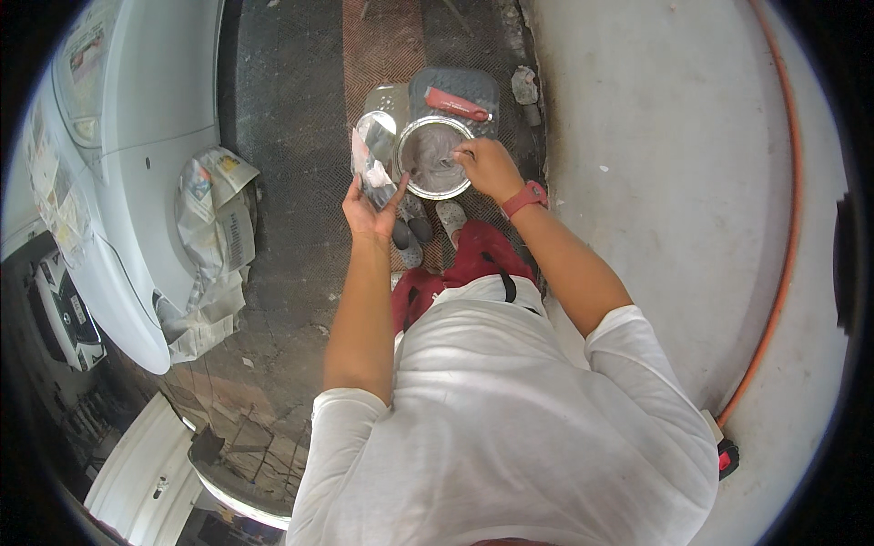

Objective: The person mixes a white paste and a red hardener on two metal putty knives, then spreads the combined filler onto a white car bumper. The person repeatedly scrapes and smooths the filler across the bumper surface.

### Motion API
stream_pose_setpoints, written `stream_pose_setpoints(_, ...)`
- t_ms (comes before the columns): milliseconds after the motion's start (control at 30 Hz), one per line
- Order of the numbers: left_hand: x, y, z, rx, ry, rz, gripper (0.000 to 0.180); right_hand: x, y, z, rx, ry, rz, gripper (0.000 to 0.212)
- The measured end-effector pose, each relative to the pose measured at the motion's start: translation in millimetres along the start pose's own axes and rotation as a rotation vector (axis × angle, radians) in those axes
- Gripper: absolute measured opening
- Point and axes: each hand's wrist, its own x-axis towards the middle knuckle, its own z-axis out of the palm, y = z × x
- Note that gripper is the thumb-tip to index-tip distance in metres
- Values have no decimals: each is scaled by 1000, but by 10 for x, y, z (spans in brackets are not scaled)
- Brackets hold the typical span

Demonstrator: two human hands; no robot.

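Note:
My left hand [369, 215] is closed around the lower end of a flat, shiny mixing plate [357, 146] with pale paste smeared on it. To the right of it stands an open round can [437, 195] holding grey body filler [426, 153]. My right hand [493, 171] is over the can's right rim, its fingers pinched together at the filler. Whatever is in that pinch is mostly hidden and too small to name. A red squeeze tube [455, 104] lies just beyond the can. Behind the plate shows a round silvery lid [381, 121].
The tube lies on a dark grey stool top [482, 84]. A pale car body [168, 82] with taped newspaper [218, 223] stands at the left. On the right, a pale wall [637, 136] carries an orange hose [790, 146]. My feet [451, 217] are close below the can.

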Motion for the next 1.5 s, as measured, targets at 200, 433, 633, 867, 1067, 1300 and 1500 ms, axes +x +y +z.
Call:
stream_pose_setpoints(200, 148, -117, -216, -56, 43, 3, 49, 243, 303, 119, 327, -93, 342, 25)
stream_pose_setpoints(433, 215, -162, -265, -18, 88, -3, 45, 35, 399, -281, 742, -43, 495, 23)
stream_pose_setpoints(633, 300, -119, -492, 116, 162, 78, 46, -280, 307, -783, 688, 9, 398, 27)
stream_pose_setpoints(867, 342, -32, -378, 323, 138, 232, 54, -721, -593, -1516, 511, 124, 119, 26)
stream_pose_setpoints(1067, 305, -40, 92, 321, -5, 246, 53, -998, -863, -1625, 104, 173, -281, 21)
stream_pose_setpoints(1300, 93, 142, 419, 205, -97, 60, 43, -1147, -525, -1188, -142, 57, -790, 31)
stream_pose_setpoints(1500, 88, 109, 486, 40, -32, 111, 40, -1160, -354, -1214, -259, 42, -847, 32)
